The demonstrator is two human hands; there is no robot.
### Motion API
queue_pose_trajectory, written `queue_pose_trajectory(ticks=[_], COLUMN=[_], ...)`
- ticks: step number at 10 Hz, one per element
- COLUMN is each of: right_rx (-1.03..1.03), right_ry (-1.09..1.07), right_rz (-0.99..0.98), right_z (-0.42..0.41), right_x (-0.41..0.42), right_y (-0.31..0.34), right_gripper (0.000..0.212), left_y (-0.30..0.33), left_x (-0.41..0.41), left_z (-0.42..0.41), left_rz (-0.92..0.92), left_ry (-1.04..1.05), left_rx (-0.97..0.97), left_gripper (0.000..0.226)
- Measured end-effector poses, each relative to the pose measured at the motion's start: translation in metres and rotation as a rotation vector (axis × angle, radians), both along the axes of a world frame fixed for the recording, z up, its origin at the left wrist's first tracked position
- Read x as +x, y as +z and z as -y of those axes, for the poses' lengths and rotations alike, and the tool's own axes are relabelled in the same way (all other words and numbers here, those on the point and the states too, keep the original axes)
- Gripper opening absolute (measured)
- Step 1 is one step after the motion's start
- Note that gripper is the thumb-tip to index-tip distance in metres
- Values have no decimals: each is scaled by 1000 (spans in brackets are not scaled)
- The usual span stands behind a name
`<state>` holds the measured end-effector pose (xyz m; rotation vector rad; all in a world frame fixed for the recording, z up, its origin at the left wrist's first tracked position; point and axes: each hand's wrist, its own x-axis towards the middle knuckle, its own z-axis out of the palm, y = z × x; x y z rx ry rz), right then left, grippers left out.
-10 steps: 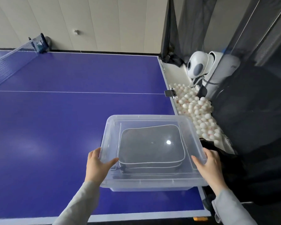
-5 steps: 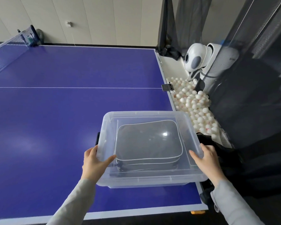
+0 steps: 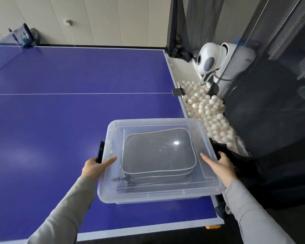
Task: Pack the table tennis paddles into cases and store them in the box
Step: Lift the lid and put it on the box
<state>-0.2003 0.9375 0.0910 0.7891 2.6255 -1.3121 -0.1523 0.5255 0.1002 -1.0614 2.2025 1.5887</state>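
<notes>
A black latch [image 3: 100, 151], hidden earlier, is now showing beside the left hand [image 3: 93, 166]; both hands, the right hand [image 3: 218, 164] included, are gripping the lidded clear box [image 3: 157, 194] holding a gray paddle case [image 3: 157, 152].

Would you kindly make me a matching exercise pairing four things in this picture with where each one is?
Things:
1. grey case
2. white balls
3. left hand
4. net

Places:
A. far left corner of the picture
B. at the box's left side, by the black latch
C. inside the clear box
D. heaped beside the table's right edge

Pairs: 1-C, 2-D, 3-B, 4-A
</notes>
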Motion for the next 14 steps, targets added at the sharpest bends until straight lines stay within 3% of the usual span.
queue_pose_trajectory(ticks=[1,2,4,9,12,14], right_rx=[147,227,271,414,411,501], right_ry=[28,66,110,184,201,266], right_rz=[-117,-164,-157,-157,-98,-154], right_z=[7,9,10,18,18,28], right_x=[5,7,8,8,9,6], right_y=[6,8,9,13,15,28], right_gripper=[94,86,78,71,72,79], left_y=[2,-1,2,6,11,19], left_x=[7,12,13,12,15,15], left_z=[-15,-27,-30,-33,-35,-30], left_rz=[-167,-295,-289,-324,-298,-223], left_ry=[87,39,-30,-100,-97,-185], left_rx=[-252,-395,-409,-524,-391,-518], left_gripper=[56,62,81,77,77,98])
